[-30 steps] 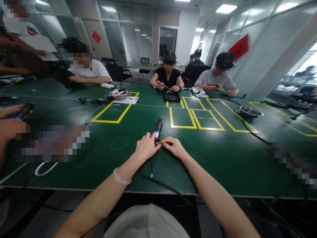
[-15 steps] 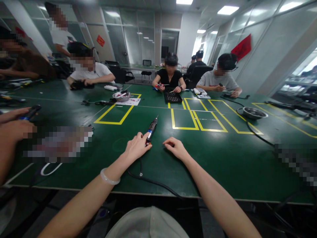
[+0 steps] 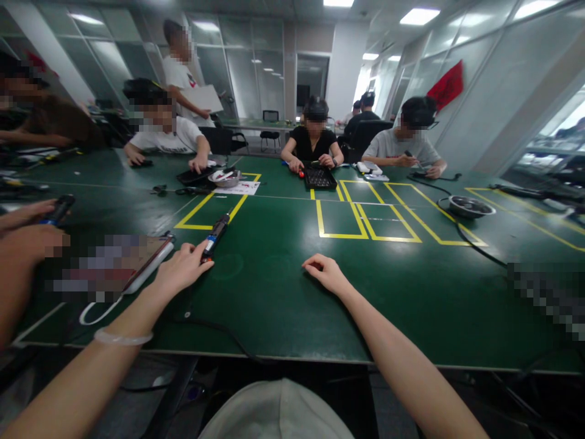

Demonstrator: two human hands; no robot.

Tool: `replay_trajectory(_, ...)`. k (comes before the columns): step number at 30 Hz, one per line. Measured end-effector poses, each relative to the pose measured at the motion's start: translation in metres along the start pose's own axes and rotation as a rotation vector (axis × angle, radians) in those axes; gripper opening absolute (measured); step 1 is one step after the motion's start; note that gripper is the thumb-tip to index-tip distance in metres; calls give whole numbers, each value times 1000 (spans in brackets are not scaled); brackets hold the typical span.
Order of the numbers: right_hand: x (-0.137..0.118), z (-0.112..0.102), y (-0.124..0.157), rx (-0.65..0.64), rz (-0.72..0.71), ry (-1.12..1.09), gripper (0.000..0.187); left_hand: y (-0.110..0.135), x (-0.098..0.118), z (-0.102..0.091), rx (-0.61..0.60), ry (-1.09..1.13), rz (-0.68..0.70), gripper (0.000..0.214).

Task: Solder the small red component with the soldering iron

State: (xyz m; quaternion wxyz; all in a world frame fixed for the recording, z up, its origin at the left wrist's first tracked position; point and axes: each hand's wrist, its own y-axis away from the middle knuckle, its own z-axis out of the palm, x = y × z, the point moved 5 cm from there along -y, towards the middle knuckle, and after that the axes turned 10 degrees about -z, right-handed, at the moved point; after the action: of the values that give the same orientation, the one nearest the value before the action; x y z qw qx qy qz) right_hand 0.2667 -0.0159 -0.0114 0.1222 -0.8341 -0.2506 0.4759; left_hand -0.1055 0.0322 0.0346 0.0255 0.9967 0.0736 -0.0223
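My left hand [image 3: 183,266] is closed around the rear part of an electric screwdriver [image 3: 216,233], a slim dark tool with a blue band and an orange-red end. Its bit points away from me, toward a yellow-taped rectangle [image 3: 201,227]. A dark cable [image 3: 219,327] lies on the table near my left forearm. My right hand [image 3: 325,272] rests on the green table [image 3: 274,305] with its fingers curled inward. Nothing shows in it, and it is well apart from the screwdriver.
Left of my hand lies a blurred tablet-like device [image 3: 148,265] with a white strap. Another person's hands [image 3: 34,238] hold a similar tool at the far left. Across the table a co-worker handles a black tray [image 3: 320,178]. A metal bowl [image 3: 470,207] stands at right.
My left hand has moved left with the screwdriver, pulling the cable along. My right hand has stayed put. Across the table, a standing person has moved right and a seated co-worker has spread their hands.
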Motion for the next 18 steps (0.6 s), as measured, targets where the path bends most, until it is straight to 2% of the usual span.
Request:
replay_trajectory(3, -1, 1, 0, -4, 8, -1, 16, -5, -20, -3, -9, -23, -56, 62)
replay_trajectory(6, -3, 1, -1, -5, 9, 0, 16, -2, -26, -8, 21, -27, -76, 54)
replay_trajectory(11, -2, 1, 0, -12, 2, 6, 16, 14, -18, -12, 172, -41, -62, 37)
replay_trajectory(18, 2, 2, 0, -21, 0, -3, 16, 22, -6, -10, 240, -181, -63, 33)
